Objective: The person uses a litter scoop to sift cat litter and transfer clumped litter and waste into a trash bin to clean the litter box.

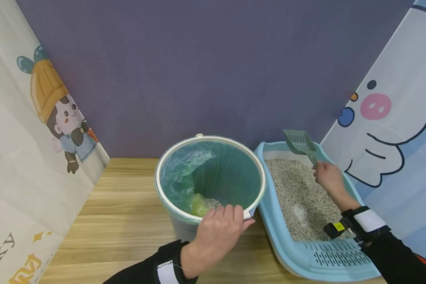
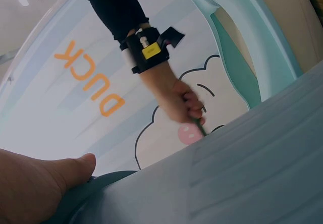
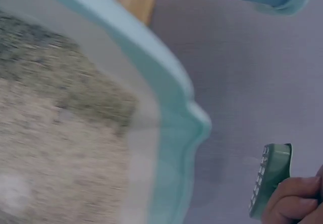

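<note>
Steadying the bin (image 1: 181,227) by its near rim: left hand (image 1: 218,234) grips it, fingers curled over.
Good. Firm but light, don't drag the liner (image 1: 230,169). Litter tray (image 1: 307,264)?
On the tabletop (image 1: 120,221), right of the bin.
Scoop (image 1: 301,142)?
Right hand (image 1: 329,180) has its fingers wrapped round the handle, blade raised by the tray's far end.
I'd keep the blade level, do any shaking over the litter (image 1: 291,189), and give the purple backdrop (image 1: 213,67) some clearance.

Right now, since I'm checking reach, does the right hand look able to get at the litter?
Probably yes: the right hand holds the scoop, the box is open at the top, and the litter lies uncovered inside.
</note>
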Demonstrator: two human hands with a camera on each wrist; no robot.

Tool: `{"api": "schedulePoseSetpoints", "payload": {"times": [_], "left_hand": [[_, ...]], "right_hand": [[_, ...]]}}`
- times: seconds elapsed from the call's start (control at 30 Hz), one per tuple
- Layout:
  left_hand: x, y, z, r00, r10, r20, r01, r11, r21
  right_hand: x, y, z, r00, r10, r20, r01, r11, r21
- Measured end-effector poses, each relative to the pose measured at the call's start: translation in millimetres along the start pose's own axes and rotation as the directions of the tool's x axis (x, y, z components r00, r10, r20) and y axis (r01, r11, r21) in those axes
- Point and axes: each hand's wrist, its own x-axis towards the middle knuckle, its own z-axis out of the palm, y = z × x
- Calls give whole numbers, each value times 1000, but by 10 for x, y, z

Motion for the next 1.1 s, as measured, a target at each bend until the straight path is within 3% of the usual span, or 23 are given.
{"api": "schedulePoseSetpoints", "payload": {"times": [0.07, 0.13, 0.23, 0.37, 0.47, 0.6, 0.67, 0.7, 0.77, 0.83, 0.9, 0.93, 1.0, 1.03, 1.1], "left_hand": [[-2, -2, -3, 1000, 1, 6, -1, 1000, 0], [-4, -3, -4, 1000, 1, 7, -1, 1000, 3], [-4, -1, -1, 1000, -1, 4, 1, 1000, 7], [-1, -1, 2, 1000, -1, 4, 1, 1000, 6], [1, -1, -4, 1000, -1, 15, 1, 1000, 2], [1, 4, -9, 1000, -1, 24, 1, 1000, 7], [-1, 3, -4, 1000, 0, 20, 0, 1000, 15], [-2, 2, -2, 1000, 0, 19, 0, 1000, 15], [-4, 2, 2, 1000, 0, 19, 0, 1000, 16], [-5, 3, 3, 1000, -1, 19, 1, 1000, 16], [-5, 4, 3, 1000, -2, 17, 2, 1000, 15], [-3, 5, 3, 1000, -2, 15, 1, 1000, 17], [1, 6, 4, 1000, -1, 11, 0, 1000, 23], [2, 5, 4, 1000, 0, 11, 0, 1000, 25], [4, 3, 1, 1000, 0, 15, -1, 1000, 27]], "right_hand": [[3, -128, -73, 994, -75, -77, 72, 996, -51], [-9, -296, -137, 976, -156, -153, 140, 984, -112], [-53, -581, -193, 930, -281, -237, 240, 953, -188], [-137, -964, -189, 869, -413, -272, 355, 904, -238], [-200, -1200, -124, 842, -486, -233, 429, 866, -256], [-275, -1414, 34, 815, -567, -118, 515, 803, -301], [-299, -1477, 129, 772, -633, -56, 578, 737, -351], [-308, -1496, 177, 736, -677, -24, 620, 687, -379], [-319, -1518, 268, 626, -779, 27, 710, 555, -434], [-313, -1520, 349, 459, -885, 72, 780, 363, -510], [-300, -1520, 403, 281, -953, 113, 797, 166, -581], [-293, -1522, 421, 198, -972, 128, 788, 80, -611], [-273, -1525, 439, 51, -985, 166, 739, -75, -670], [-267, -1530, 441, -4, -984, 180, 710, -130, -692], [-258, -1537, 435, -83, -976, 199, 662, -204, -721]]}}
